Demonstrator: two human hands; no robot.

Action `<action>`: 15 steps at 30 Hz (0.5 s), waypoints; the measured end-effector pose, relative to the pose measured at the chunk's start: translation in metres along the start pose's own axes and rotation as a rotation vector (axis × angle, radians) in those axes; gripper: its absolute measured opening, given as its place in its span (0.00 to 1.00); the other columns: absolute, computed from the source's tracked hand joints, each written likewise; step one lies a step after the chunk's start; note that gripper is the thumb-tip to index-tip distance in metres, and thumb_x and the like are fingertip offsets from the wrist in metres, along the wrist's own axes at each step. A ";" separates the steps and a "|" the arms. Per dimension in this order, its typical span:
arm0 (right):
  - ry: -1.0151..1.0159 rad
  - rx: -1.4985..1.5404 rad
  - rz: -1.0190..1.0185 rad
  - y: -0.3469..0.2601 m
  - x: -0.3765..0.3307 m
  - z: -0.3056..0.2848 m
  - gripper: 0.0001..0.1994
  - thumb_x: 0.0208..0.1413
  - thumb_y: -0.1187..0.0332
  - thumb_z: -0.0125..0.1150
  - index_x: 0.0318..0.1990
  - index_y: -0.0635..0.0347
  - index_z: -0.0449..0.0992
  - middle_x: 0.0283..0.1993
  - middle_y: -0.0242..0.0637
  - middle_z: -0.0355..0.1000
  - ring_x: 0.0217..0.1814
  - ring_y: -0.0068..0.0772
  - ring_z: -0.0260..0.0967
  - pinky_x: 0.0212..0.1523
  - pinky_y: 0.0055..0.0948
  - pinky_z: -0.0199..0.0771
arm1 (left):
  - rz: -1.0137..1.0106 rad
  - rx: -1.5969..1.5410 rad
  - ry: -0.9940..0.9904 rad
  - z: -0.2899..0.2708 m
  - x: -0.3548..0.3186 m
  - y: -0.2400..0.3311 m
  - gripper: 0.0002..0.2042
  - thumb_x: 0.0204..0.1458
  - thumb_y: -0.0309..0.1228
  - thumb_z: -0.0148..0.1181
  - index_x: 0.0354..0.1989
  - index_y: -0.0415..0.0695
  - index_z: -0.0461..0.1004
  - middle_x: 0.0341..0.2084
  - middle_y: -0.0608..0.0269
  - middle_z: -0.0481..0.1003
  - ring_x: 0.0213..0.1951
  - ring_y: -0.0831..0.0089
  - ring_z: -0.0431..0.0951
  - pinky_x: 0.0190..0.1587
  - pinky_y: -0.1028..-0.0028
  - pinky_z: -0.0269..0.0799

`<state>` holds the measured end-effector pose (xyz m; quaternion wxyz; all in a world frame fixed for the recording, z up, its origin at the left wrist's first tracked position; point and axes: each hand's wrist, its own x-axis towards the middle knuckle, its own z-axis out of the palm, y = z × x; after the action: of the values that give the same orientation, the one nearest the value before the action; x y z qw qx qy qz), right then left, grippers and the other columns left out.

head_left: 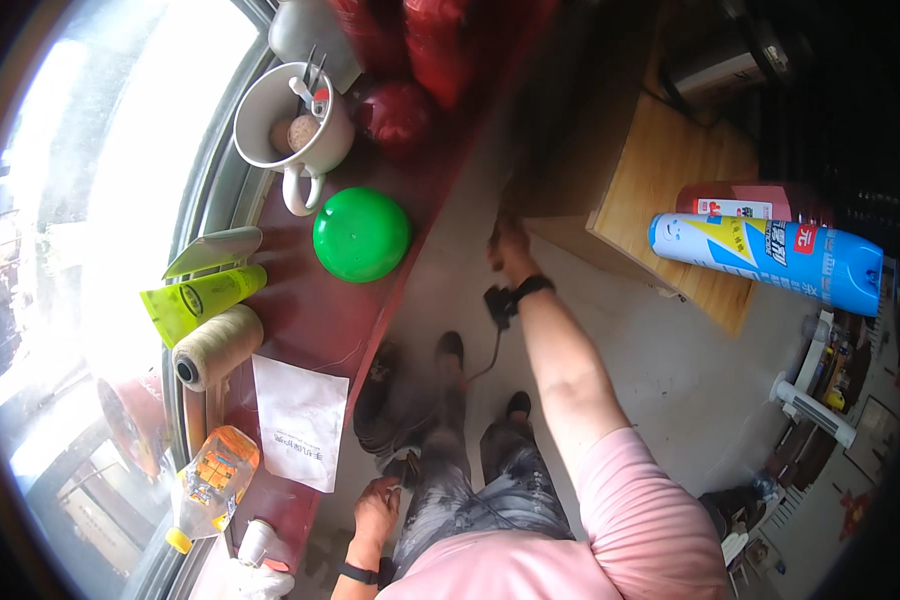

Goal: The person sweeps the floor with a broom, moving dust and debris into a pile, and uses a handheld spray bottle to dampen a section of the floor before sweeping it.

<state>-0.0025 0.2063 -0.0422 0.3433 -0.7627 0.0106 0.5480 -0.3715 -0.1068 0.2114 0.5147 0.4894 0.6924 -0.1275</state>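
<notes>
My right hand (510,248) reaches forward, low beside the front of a wooden cabinet (560,240). Its fingers are smeared by motion and run into deep shadow, so I cannot tell whether it holds anything. A black band with a small black device (500,305) and a cable sits at that wrist. Down by my left thigh, my left hand (375,512) has its fingers curled next to a small dark object (403,468), whose kind is unclear. Left of that hand, a white paper packet (300,425) lies on a dark red ledge (300,280).
Along the window ledge stand a white mug (260,110), a green ball-like object (361,235), a yellow-green tube (195,305), a thread spool (220,348) and a plastic bottle (215,480). A blue spray can (760,255) lies across the wooden top (660,170) at right.
</notes>
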 end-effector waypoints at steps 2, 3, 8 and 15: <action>0.044 -0.097 -0.131 0.069 -0.050 0.009 0.28 0.63 0.51 0.46 0.69 0.37 0.49 0.26 0.39 0.68 0.20 0.38 0.67 0.16 0.40 0.67 | 0.019 0.023 0.008 0.000 0.003 0.003 0.09 0.51 0.30 0.59 0.41 0.45 0.75 0.37 0.55 0.78 0.36 0.57 0.79 0.41 0.64 0.74; -0.038 -0.090 0.029 0.092 -0.084 0.011 0.32 0.63 0.52 0.47 0.71 0.34 0.43 0.30 0.39 0.70 0.23 0.38 0.69 0.17 0.37 0.70 | 0.015 0.025 0.007 -0.002 0.002 0.007 0.09 0.51 0.30 0.59 0.41 0.45 0.75 0.37 0.55 0.78 0.36 0.57 0.79 0.41 0.64 0.74; -0.235 0.120 0.209 0.121 -0.212 -0.020 0.29 0.65 0.59 0.48 0.71 0.36 0.45 0.28 0.34 0.68 0.16 0.24 0.59 0.13 0.25 0.64 | 0.153 -0.021 0.069 -0.010 0.003 0.029 0.10 0.51 0.30 0.59 0.42 0.44 0.75 0.36 0.54 0.78 0.37 0.55 0.79 0.41 0.63 0.74; -0.171 0.210 -0.141 0.055 -0.211 -0.040 0.32 0.62 0.64 0.51 0.71 0.41 0.45 0.27 0.35 0.68 0.18 0.24 0.63 0.14 0.24 0.63 | 0.140 -0.001 0.023 -0.007 0.006 0.018 0.10 0.52 0.30 0.59 0.42 0.44 0.75 0.36 0.54 0.78 0.38 0.55 0.78 0.42 0.63 0.74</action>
<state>-0.0749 0.0669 0.1144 0.4583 -0.6720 -0.0151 0.5815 -0.3607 -0.0902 0.2150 0.5147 0.5376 0.6624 -0.0853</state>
